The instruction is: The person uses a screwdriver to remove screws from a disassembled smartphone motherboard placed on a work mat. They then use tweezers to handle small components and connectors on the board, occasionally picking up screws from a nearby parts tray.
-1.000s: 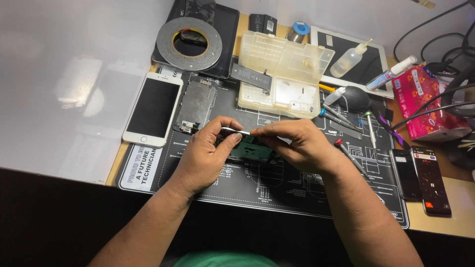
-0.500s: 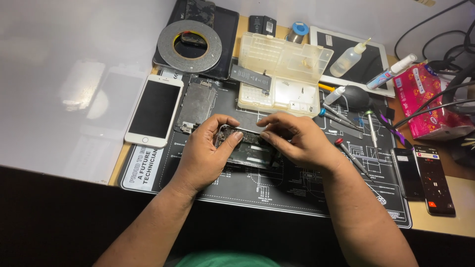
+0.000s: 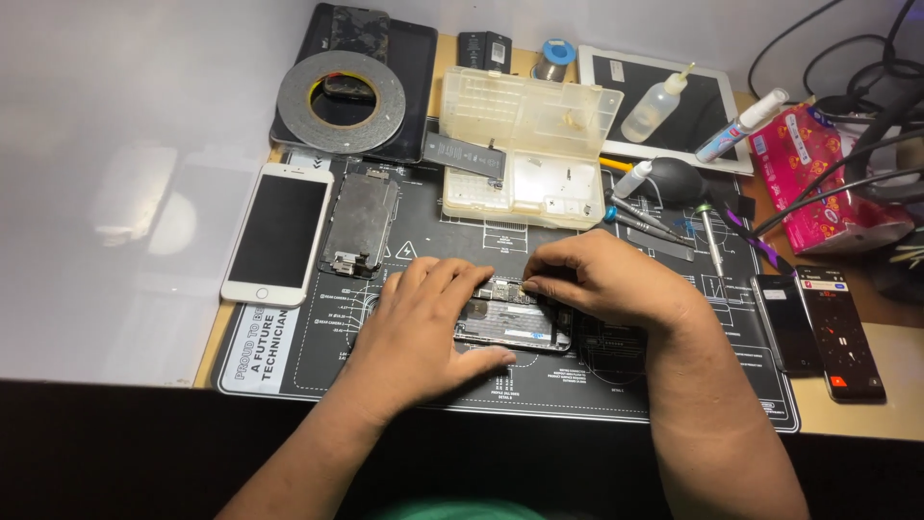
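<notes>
On the black mat (image 3: 318,347), flat opened phone (image 3: 515,323).

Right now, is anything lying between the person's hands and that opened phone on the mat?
Nothing visible does. The left hand lies directly on the opened phone, and the right hand touches its top edge. The parts box and the tools lie farther back.

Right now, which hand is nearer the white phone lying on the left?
Left. The left hand rests on the opened phone, just right of the white phone; the right hand is farther right.
</notes>
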